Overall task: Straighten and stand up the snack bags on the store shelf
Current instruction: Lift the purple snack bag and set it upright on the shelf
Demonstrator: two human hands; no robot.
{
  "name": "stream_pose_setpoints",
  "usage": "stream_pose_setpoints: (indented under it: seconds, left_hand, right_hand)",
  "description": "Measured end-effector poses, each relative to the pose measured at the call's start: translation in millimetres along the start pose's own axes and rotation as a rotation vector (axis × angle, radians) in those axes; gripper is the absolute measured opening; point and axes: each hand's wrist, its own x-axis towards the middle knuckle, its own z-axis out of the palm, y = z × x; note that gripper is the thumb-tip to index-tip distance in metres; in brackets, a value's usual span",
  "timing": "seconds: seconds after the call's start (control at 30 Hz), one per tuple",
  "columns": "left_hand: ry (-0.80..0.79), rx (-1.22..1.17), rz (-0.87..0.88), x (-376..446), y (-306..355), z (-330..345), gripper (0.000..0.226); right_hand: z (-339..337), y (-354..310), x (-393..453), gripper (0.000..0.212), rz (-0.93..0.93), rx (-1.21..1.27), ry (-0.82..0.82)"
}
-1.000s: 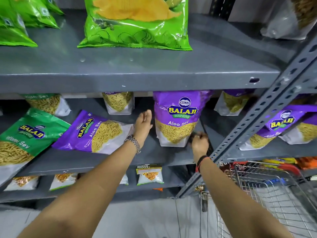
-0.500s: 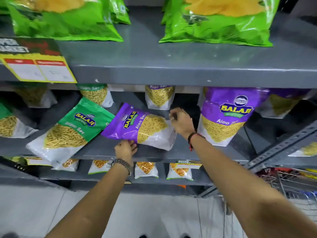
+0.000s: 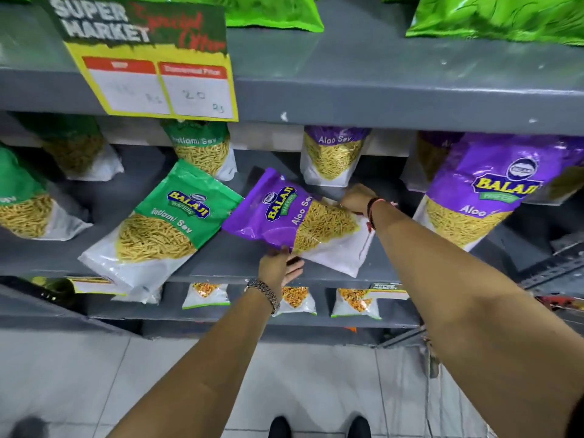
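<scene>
Righting the tilted purple Aloo Sev bag | your left hand fingers spread under its lower edge | right hand closed on its rear edge | next: rotate it upright on the shelf.

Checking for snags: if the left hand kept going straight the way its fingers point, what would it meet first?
Probably the tilted purple bag: the left hand points up and back, fingertips already at its lower edge. Depth is unclear.
</scene>
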Motion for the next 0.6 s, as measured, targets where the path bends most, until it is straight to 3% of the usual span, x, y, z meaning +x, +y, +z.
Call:
stream_pose_setpoints:
  seconds: [0.07,0.13,0.27,0.4,0.6]
  left_hand:
    - [-0.017,-0.050,0.039,-8.1,-3.8,-8.1,0.009]
    - [-0.019,-0.044,0.105,-16.1,-9.8,-20.2,0.020]
    - [-0.073,0.129,0.288,-33.4,-12.6,-42.8,0.021]
    - [-0.179,0.323,0.467,-46.3,-6.2,-56.1,0.015]
    - [-0.291,0.528,0.700,-63.5,16.1,-48.7,0.030]
  right_hand:
    - [5.2,11.2,-20.0,0.037,0.021,0.037,0.040]
    - [12.3,25.6,-44.0,0.037,0.064,0.137,0.076]
    - [39.4,59.8,-101.8,0.020,0.113,0.407,0.133]
    - [55.3,70.8,-167.3,0.028,0.220,0.862,0.145]
    - [36.7,72.0,-236.4,0.013,0.154,1.102,0.186]
